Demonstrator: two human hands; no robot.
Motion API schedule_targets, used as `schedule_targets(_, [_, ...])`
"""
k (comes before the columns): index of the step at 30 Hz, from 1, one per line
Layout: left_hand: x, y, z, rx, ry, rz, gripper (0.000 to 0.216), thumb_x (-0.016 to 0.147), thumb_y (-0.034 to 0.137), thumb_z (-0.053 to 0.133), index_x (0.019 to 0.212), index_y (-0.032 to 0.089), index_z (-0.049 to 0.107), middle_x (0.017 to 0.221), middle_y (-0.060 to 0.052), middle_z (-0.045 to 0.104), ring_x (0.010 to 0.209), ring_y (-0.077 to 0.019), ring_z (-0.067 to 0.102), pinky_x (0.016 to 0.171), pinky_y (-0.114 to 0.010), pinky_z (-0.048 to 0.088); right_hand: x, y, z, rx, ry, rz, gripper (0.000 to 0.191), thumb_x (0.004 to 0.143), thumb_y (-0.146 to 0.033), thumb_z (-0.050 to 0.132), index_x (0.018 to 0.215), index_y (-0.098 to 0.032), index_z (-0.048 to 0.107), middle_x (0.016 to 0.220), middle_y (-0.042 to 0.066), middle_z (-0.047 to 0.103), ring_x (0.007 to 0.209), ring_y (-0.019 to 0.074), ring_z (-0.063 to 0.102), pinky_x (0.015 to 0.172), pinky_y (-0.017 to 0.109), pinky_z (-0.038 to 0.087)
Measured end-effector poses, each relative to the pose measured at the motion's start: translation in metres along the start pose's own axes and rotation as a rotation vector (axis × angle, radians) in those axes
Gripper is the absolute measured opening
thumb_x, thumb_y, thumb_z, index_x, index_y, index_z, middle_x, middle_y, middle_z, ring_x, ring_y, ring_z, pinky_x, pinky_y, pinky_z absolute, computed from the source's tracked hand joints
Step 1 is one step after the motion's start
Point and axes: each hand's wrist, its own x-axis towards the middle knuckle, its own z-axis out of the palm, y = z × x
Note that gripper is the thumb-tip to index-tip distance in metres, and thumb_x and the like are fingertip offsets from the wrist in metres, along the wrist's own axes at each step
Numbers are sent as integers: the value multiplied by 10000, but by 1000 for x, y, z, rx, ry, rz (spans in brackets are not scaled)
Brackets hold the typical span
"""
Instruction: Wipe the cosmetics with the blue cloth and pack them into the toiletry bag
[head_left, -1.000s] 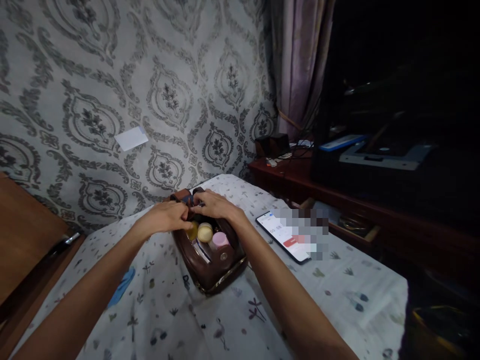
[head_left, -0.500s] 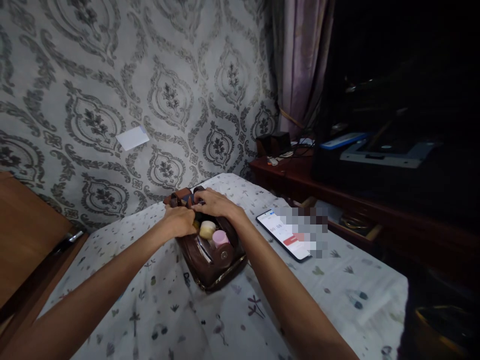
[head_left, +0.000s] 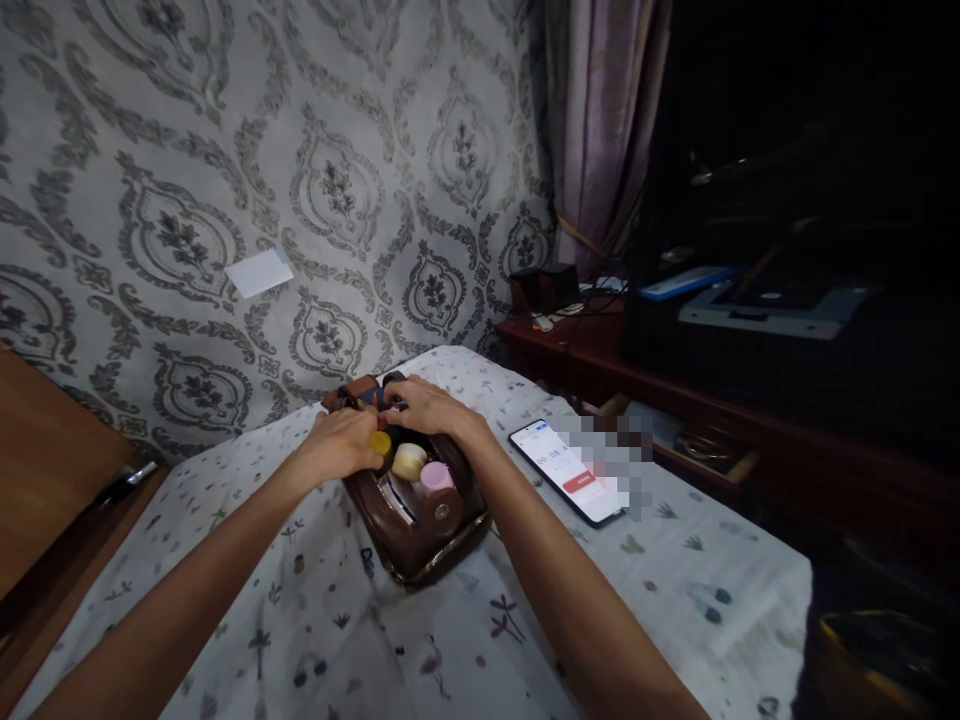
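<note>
A brown leather handbag [head_left: 405, 545] lies on the patterned bedspread with its mouth open toward me. Inside sit a small jar with a yellow lid [head_left: 380, 445], a jar with a cream lid [head_left: 409, 462] and one with a pink lid [head_left: 436, 478]. My left hand [head_left: 339, 440] is closed at the bag's far left edge, its thumb near the yellow lid. Across from it, my right hand [head_left: 429, 405] has its fingers curled over the far right edge by the handle. The fingertips of both hands meet close together and are partly hidden.
To the right of the bag, a phone [head_left: 566, 475] with a lit timer lies on the bedspread [head_left: 600, 610]. Beyond it stands a dark red desk [head_left: 547, 345] with an open drawer [head_left: 705, 455]. A wooden panel [head_left: 56, 480] is on the left, and the papered wall rises behind.
My left hand has shifted slightly left and turned, uncovering the yellow lid. My right hand stays nearly in place at the bag's far edge. The view has moved a little.
</note>
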Motion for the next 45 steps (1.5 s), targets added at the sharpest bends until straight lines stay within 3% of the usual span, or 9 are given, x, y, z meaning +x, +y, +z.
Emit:
schedule_targets(9, [3,-2,8,-31,17,36,252,729,314,663,959,211,657,1084,-114,726,1036,-336,668,815,-371,461,0,3,-1,-8,-15,-19,276,856,-368,693,1095,-230,697,1053,65,690,1005,230,620,777,261,434])
schedule_targets(15, [2,-6,11,-70,47,55,203,751,323,659,919,209,652,1018,-93,726,978,-308,667,772,-346,455,2,6,3,-2,6,-25,270,877,-366,681,1105,-222,691,1046,74,684,1029,236,618,808,268,442])
schedule_targets(19, [-8,-8,4,-102,94,85,176,843,356,588,945,223,640,1000,-65,711,962,-271,653,750,-324,442,2,8,4,22,16,-41,259,884,-350,669,1105,-217,690,1022,62,684,1015,220,622,813,261,446])
schedule_targets(22, [-23,0,-5,-185,155,102,193,913,391,526,953,236,633,988,-43,706,961,-257,649,747,-321,423,2,7,3,16,13,-54,250,887,-324,653,1107,-212,690,1032,64,689,1026,219,625,817,259,449])
schedule_targets(28, [-38,25,-8,-174,119,196,356,935,552,493,851,214,566,809,-30,683,767,-249,650,649,-326,355,1,5,1,11,9,-24,218,867,-313,650,1057,-219,701,1022,63,697,1005,230,635,783,256,454])
schedule_targets(36, [-26,30,2,-227,130,86,150,880,354,594,955,226,574,856,-11,714,823,-239,672,675,-322,365,4,9,3,28,17,-19,256,835,-318,666,1067,-219,705,1018,55,696,986,227,630,778,255,448])
schedule_targets(42, [-31,20,-9,-266,193,-57,191,841,245,621,1014,238,542,985,-15,705,904,-227,661,665,-301,387,2,8,2,27,6,-40,247,911,-370,612,1084,-214,695,1043,69,687,1019,228,616,807,265,443])
schedule_targets(45, [-28,19,-7,-221,178,-48,215,830,260,647,1004,241,521,980,-12,701,904,-238,659,661,-310,371,2,8,2,21,6,-36,258,906,-365,626,1098,-205,690,1050,81,682,1038,239,610,798,263,441])
